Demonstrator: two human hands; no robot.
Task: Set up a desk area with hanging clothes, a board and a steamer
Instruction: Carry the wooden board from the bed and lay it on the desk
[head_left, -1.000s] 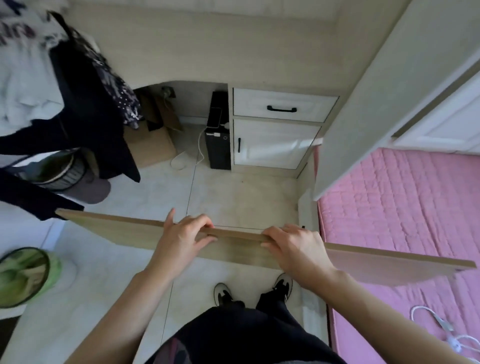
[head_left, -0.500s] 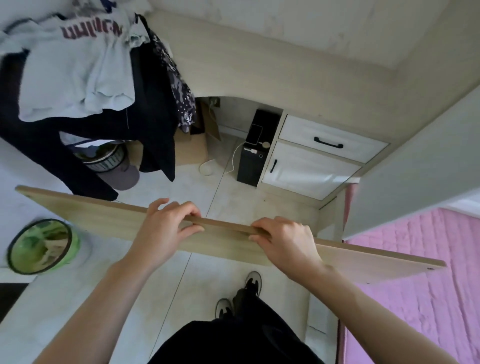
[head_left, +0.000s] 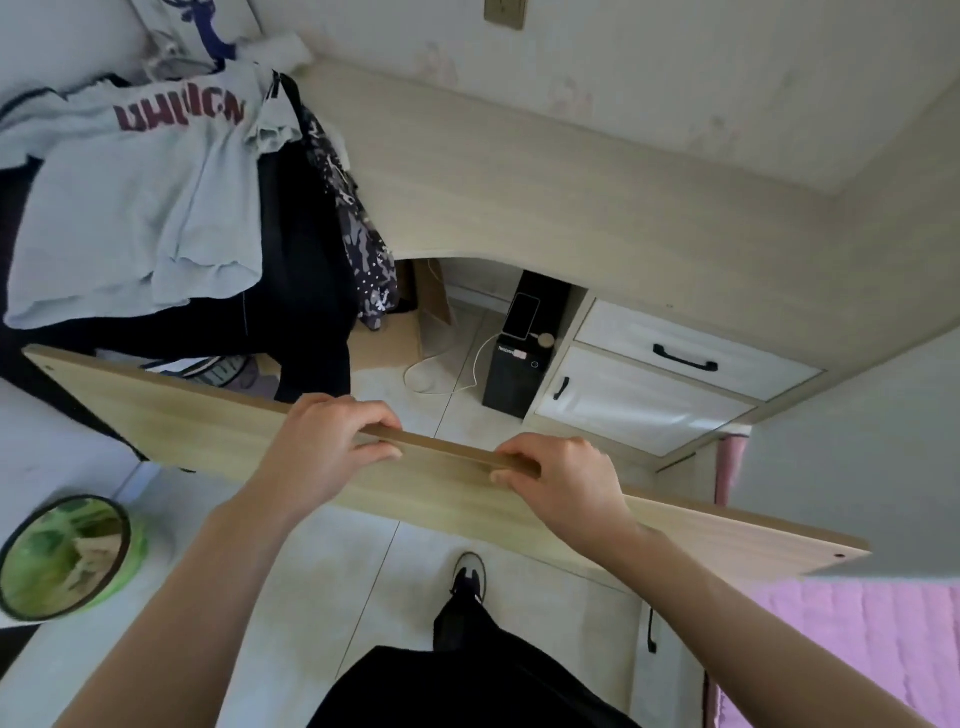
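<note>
A long light-wood board (head_left: 171, 415) stretches across the view at waist height, held off the floor. My left hand (head_left: 327, 447) grips its top edge near the middle, fingers curled over the far side. My right hand (head_left: 561, 478) grips the same edge a little to the right. Clothes (head_left: 145, 197) hang at the upper left: a pale grey printed shirt over dark garments and a patterned one. The light-wood desk top (head_left: 545, 182) runs along the wall behind the board. No steamer is in view.
Under the desk stand a black computer tower (head_left: 519, 364) with a phone on it, a white cable and a cardboard box (head_left: 395, 338). White drawers (head_left: 675, 358) sit at the right. A green-rimmed round bin (head_left: 67, 556) is at lower left; pink bedding (head_left: 852, 623) at lower right.
The view has tilted up toward the desk and turned left. The board has risen and its left end has lifted nearer the hanging clothes. Both hands keep their grip.
</note>
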